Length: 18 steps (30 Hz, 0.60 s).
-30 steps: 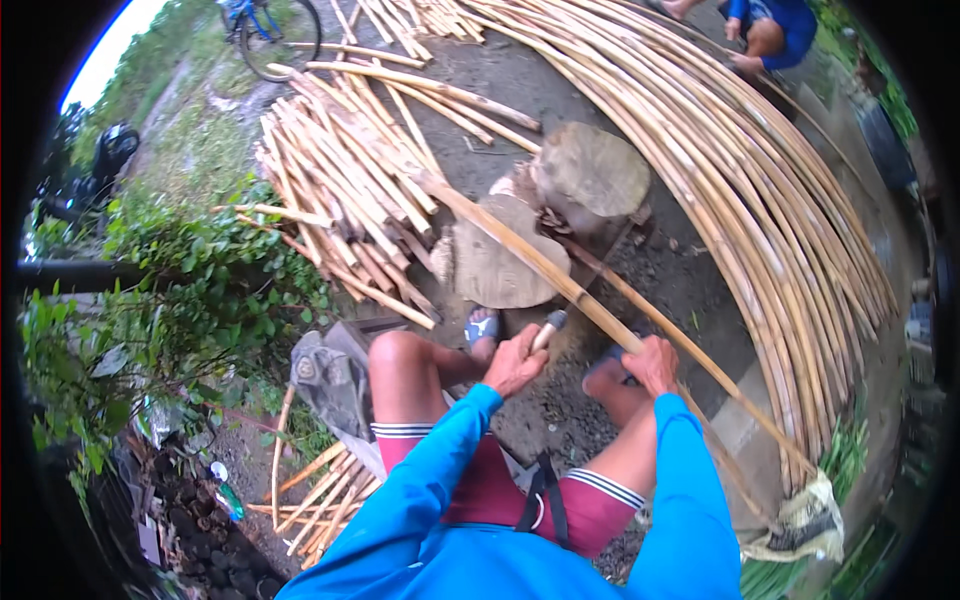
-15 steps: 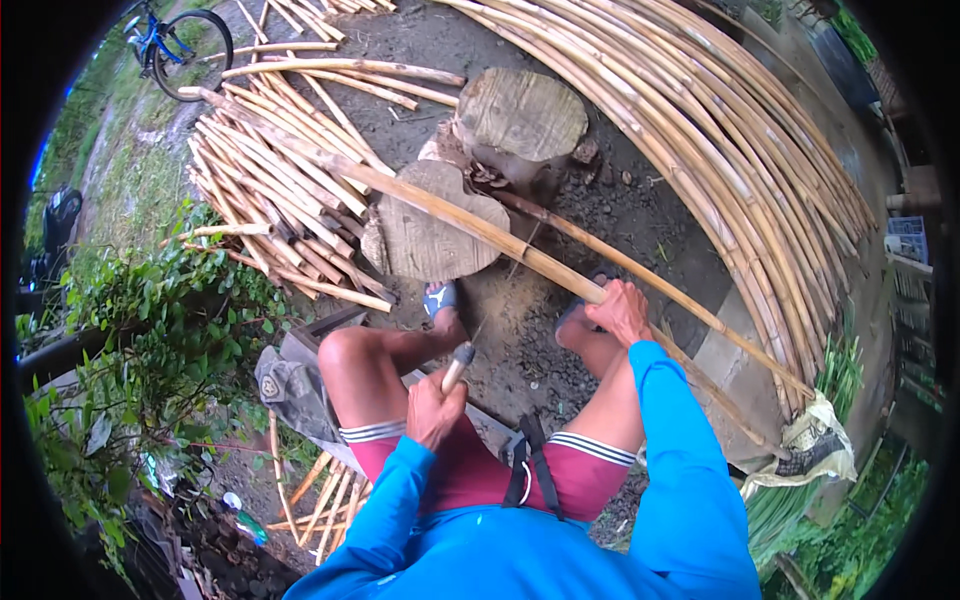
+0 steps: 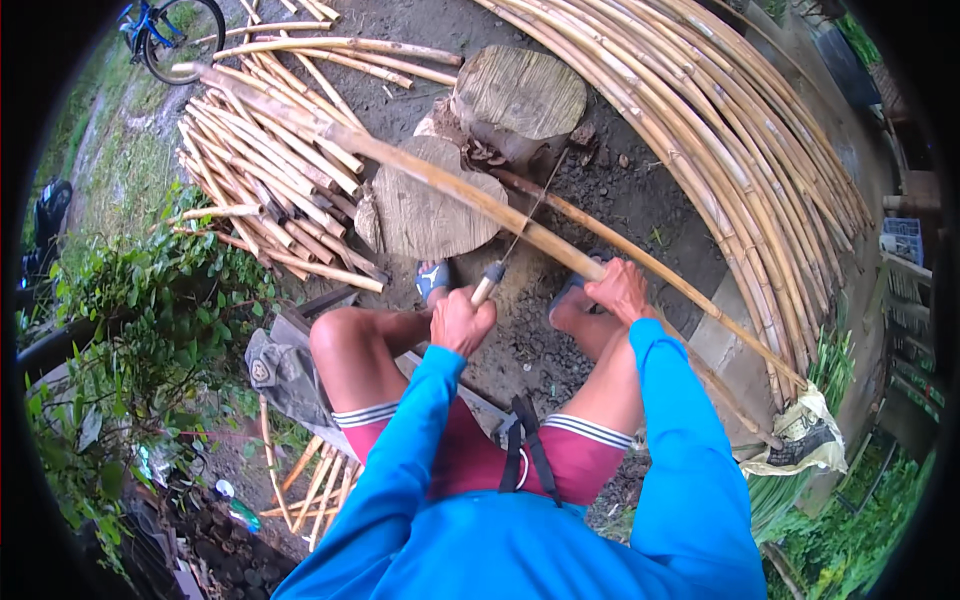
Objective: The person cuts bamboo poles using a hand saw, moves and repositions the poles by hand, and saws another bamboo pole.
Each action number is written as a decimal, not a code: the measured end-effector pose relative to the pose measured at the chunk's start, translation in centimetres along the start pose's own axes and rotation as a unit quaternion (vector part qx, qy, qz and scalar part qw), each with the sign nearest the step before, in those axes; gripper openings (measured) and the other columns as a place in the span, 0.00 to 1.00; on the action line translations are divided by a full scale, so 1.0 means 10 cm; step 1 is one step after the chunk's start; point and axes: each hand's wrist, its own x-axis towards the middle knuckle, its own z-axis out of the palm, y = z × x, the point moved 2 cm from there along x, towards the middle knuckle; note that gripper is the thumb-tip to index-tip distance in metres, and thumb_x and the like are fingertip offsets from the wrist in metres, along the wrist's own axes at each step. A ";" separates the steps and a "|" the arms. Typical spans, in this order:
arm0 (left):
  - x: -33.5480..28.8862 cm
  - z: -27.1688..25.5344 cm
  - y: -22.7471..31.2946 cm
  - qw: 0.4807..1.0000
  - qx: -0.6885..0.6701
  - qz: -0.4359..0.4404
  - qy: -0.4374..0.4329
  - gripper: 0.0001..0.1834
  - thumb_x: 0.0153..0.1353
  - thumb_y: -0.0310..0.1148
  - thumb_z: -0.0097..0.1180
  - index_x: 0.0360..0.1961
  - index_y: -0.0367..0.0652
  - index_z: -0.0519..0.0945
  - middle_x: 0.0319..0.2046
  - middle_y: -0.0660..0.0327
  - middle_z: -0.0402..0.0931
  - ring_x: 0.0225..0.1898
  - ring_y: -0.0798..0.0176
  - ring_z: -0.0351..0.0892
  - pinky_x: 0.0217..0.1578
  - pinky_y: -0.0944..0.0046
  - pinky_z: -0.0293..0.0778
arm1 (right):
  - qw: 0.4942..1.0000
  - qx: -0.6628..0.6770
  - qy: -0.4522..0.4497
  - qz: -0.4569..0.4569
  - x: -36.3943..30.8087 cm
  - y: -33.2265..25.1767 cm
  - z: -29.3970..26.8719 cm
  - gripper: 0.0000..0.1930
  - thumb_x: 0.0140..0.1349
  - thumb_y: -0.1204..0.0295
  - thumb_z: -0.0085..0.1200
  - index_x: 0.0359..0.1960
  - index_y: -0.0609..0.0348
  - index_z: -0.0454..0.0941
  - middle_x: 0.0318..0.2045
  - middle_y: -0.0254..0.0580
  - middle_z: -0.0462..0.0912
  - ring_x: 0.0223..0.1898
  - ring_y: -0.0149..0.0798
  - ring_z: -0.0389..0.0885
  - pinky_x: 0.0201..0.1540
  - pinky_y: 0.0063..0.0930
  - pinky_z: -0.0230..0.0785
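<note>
My left hand (image 3: 464, 322) is closed around the wooden handle of a long, thin-bladed tool (image 3: 487, 284) with a dark collar. Its blade appears as a narrow line, so I cannot tell whether it is a saw or a knife. The blade crosses a long tan pole (image 3: 440, 180), which looks like bamboo or rattan. My right hand (image 3: 617, 291) grips that pole above my right knee. The pole slants across the near cut log (image 3: 430, 205) toward the far left, while its other end runs down to the right past my thigh.
Another log (image 3: 520, 90) stands behind the first. Short cut poles (image 3: 260, 160) are heaped at left, and long poles (image 3: 700, 140) lie in a curved row at right. One thinner pole (image 3: 650, 260) stretches over the ground. Leafy bushes (image 3: 150, 330) and a blue bicycle (image 3: 175, 35) are at left.
My left hand has pushed the tool forward and slightly right, so its blade reaches farther past the pole. My right hand keeps its hold. The whole view has shifted slightly.
</note>
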 end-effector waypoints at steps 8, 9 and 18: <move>-0.49 -0.16 0.00 0.999 -0.044 -0.004 -0.029 0.13 0.53 0.35 0.53 0.31 0.35 0.79 0.27 0.35 0.77 0.34 0.31 0.79 0.38 0.41 0.74 | 0.998 -0.013 -0.042 0.036 0.01 0.25 -0.06 0.19 0.47 0.58 0.61 0.35 0.60 0.84 0.37 0.63 0.85 0.43 0.64 0.84 0.49 0.51 0.78; -0.24 -0.08 0.12 0.998 -0.053 -0.004 -0.026 0.14 0.54 0.37 0.52 0.27 0.33 0.78 0.26 0.35 0.77 0.34 0.30 0.79 0.38 0.40 0.74 | 0.999 -0.016 -0.037 0.031 0.06 0.20 -0.05 0.19 0.47 0.58 0.61 0.35 0.60 0.84 0.37 0.63 0.85 0.43 0.64 0.84 0.49 0.52 0.78; -0.28 -0.08 0.13 0.999 -0.036 -0.003 -0.029 0.16 0.53 0.39 0.55 0.27 0.33 0.76 0.24 0.35 0.76 0.31 0.29 0.78 0.36 0.38 0.72 | 0.998 -0.026 -0.045 0.023 0.00 0.26 -0.02 0.22 0.44 0.60 0.61 0.36 0.66 0.82 0.39 0.66 0.84 0.43 0.67 0.83 0.50 0.53 0.78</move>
